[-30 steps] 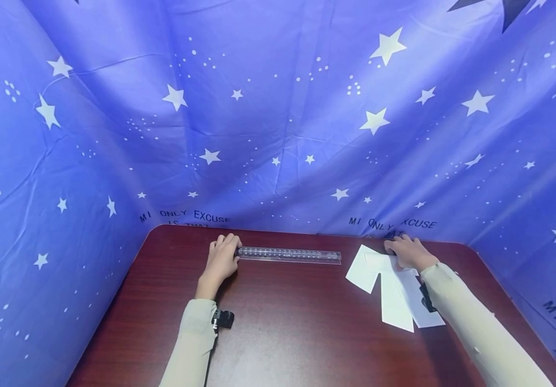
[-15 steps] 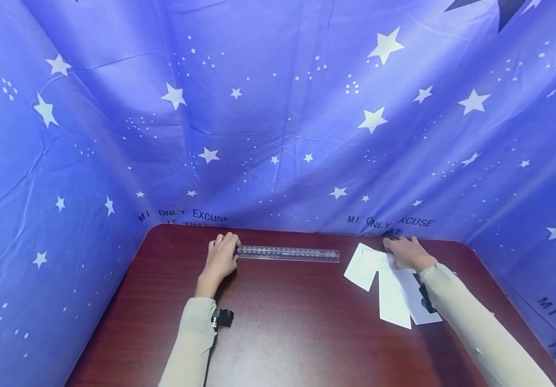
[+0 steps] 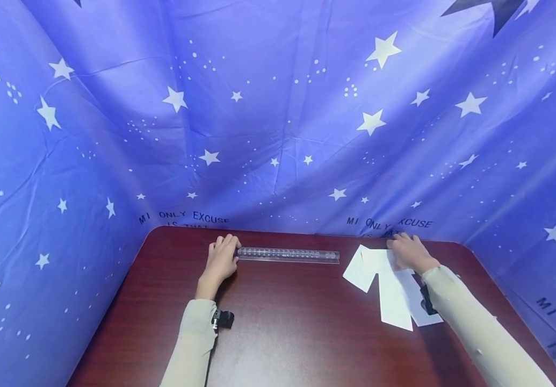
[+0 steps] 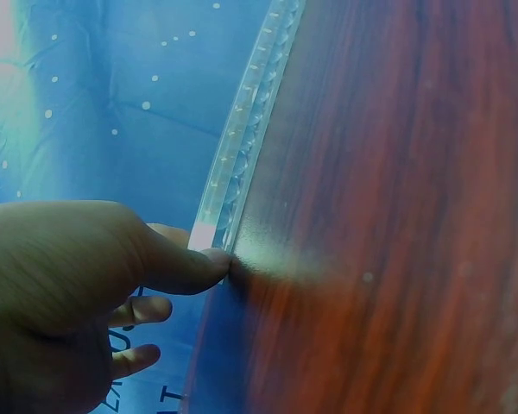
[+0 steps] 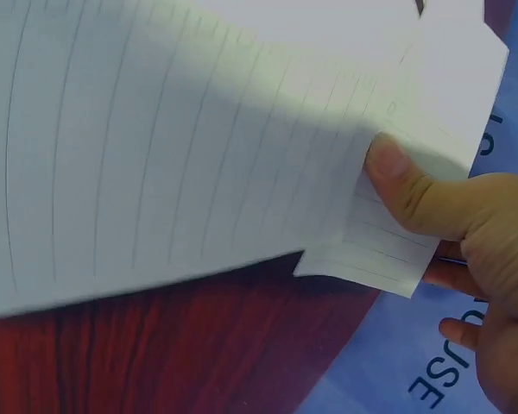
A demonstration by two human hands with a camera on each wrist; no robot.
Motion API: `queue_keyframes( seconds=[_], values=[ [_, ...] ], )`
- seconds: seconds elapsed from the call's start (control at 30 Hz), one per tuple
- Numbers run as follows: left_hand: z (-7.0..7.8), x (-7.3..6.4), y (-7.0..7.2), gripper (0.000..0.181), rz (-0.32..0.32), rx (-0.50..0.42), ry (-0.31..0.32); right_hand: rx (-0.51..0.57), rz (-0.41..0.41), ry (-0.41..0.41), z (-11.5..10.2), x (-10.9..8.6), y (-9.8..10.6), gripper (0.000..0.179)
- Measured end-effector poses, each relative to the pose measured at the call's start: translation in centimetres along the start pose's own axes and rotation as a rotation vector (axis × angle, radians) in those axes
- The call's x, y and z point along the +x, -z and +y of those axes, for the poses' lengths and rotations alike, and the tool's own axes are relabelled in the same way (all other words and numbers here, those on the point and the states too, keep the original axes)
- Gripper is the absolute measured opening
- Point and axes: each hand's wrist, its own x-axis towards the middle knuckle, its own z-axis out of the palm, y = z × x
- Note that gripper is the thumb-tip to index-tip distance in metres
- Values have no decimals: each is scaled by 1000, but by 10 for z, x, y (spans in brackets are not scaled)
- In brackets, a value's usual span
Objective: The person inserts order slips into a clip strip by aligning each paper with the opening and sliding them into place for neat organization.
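At the far left of the tabletop my left hand [image 3: 222, 260] pinches the left end of a long, narrow clear plastic strip [image 3: 289, 255] with a row of round shapes along it. In the left wrist view the thumb [image 4: 209, 266] presses on the near end of that strip [image 4: 246, 138]. My right hand [image 3: 410, 253] holds the far edge of several white paper pieces [image 3: 394, 301] fanned out on the right. In the right wrist view the thumb [image 5: 393, 168] lies on top of the lined paper [image 5: 173, 164], with fingers under its edge.
The dark red-brown wooden table [image 3: 278, 322] ends at its back edge just beyond both hands. A blue curtain with white stars [image 3: 278, 118] hangs behind it and along both sides. Each wrist wears a small black camera [image 3: 224, 320].
My right hand has shifted slightly to the right along the paper's far edge. The left hand and the plastic strip stay in place.
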Motion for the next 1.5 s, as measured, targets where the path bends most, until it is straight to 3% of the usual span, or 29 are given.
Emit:
queue_keyframes(
  seconds=[0.33,0.63,0.9,1.13,1.3,1.4,1.5],
  values=[
    [-1,0,4,26,1,-11,6,137,74,27,-5,0,7,15],
    [-2,0,6,26,-5,-17,19,244,81,103,-2,3,23,35],
    [-1,-1,5,26,-1,-16,9,308,79,129,2,1,38,20],
    [1,1,4,26,-19,-22,18,402,167,60,-12,-4,50,7],
    [3,1,4,25,-25,-30,18,521,250,-41,-29,-7,51,5],
    [2,0,3,25,-28,-29,20,674,247,-117,-43,-9,50,8],
    [3,0,3,26,-25,-26,15,927,172,-208,-60,-11,48,16]
  ],
)
